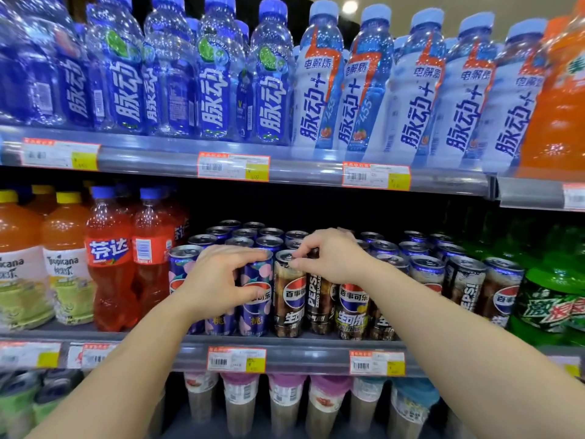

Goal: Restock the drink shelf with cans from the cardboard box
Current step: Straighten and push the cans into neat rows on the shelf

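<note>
Supermarket shelving fills the view, grey middle drink shelf (177, 343) just below both hands. Left hand (218, 280) grips an upright blue peach-printed Pepsi can (256, 299); right hand (329, 255) pinches the rim of the adjoining upright brown Pepsi can (288, 299), front row, axes vertical.

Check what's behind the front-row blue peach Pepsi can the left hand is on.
Behind the blue peach can, gripped by the left hand, more blue-rimmed can tops run back in rows. Only their lids show; their bodies and the shelf's back are hidden in shadow.
</note>
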